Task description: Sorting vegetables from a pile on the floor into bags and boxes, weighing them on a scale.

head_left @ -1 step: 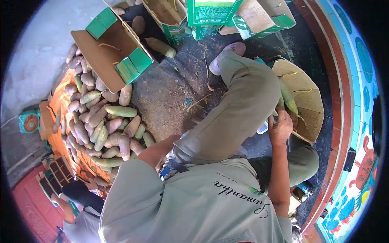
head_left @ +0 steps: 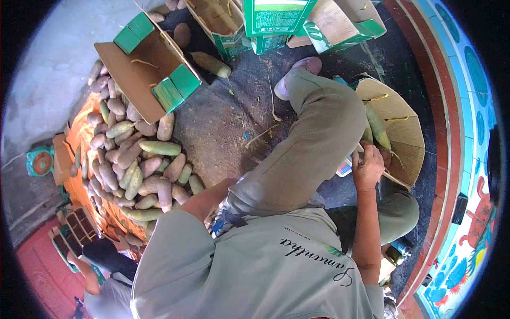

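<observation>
Far left: green weighing scale (head_left: 40,161) on the ground beside an orange sheet (head_left: 79,133). Heap of brown-green cucumbers (head_left: 141,170) piled on that sheet, spilling onto the dark dusty floor (head_left: 223,122). Above the heap: open cardboard box (head_left: 143,69) with green flaps, lying tilted, nothing visible inside. One loose cucumber (head_left: 211,64) just beside that box, near a second carton (head_left: 223,21) at the top edge. More green-and-brown cartons (head_left: 340,21) along the top right.

Lower left: another person's dark sleeve (head_left: 103,252) near small crates (head_left: 77,228), well apart from the work.

Centre: left arm reaching down toward the near edge of the heap; left hand (head_left: 204,211) hidden behind the grey shirt and bent knee, state impossible to tell. Olive trouser leg (head_left: 308,143) crossing the middle, pale shoe (head_left: 297,74) at its far end.

Right: right hand (head_left: 367,167) at the near rim of an open cardboard box (head_left: 404,122), fingers curled closed, apparently around the end of a long green cucumber (head_left: 377,127) lying inside that box. Second cucumber partly hidden beside it against the leg. Small blue-and-white item (head_left: 344,167) just left of the hand, too small to identify. Painted blue wall (head_left: 467,159) with red kerb at far right.
</observation>
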Available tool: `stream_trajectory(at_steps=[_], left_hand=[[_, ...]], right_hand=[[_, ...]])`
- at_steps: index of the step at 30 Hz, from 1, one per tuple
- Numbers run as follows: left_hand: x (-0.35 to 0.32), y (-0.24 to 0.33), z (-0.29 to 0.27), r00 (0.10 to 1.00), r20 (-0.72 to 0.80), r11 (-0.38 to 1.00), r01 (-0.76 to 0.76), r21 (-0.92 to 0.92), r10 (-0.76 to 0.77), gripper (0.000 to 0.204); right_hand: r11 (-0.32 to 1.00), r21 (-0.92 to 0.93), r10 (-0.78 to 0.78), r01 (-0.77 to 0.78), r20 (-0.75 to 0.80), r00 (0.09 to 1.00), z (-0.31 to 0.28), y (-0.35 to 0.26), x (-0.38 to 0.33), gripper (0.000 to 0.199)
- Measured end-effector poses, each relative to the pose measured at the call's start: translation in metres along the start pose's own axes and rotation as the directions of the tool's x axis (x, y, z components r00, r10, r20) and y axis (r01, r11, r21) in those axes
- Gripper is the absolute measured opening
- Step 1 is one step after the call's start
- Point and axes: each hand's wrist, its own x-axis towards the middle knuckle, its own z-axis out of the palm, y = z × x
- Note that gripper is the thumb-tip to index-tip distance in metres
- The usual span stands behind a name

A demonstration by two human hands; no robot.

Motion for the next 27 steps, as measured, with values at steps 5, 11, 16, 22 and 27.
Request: stream_trajectory(at_steps=[5,11,16,22,27], left_hand=[[-0.053,-0.039,-0.01,0.999,-0.007,0.998,0.043,0.055,-0.043,0.052],[-0.065,-0.031,-0.094,0.953,-0.233,0.972,0.217,0.088,-0.191,0.063],[-0.094,-0.019,-0.166,0.8,-0.516,0.951,0.23,-0.207,-0.305,0.069],[-0.16,0.04,-0.245,0.348,-0.934,0.909,-0.361,-0.209,-0.077,0.054],[-0.231,0.141,-0.302,0.156,-0.986,0.792,-0.609,-0.05,0.058,0.051]], right_hand=[[1.0,0.03,0.006,-0.004,-0.058,0.998,0.0,0.002,-0.002,0.027],[0.998,0.066,0.026,-0.021,-0.063,0.998,-0.007,0.0,-0.003,0.024],[0.992,0.115,0.055,-0.047,-0.067,0.996,-0.007,-0.001,-0.003,0.022],[0.993,0.106,0.059,-0.047,-0.111,0.992,-0.002,0.002,-0.007,0.018],[0.993,0.115,0.043,-0.026,-0.15,0.988,0.004,0.006,-0.008,0.014]])
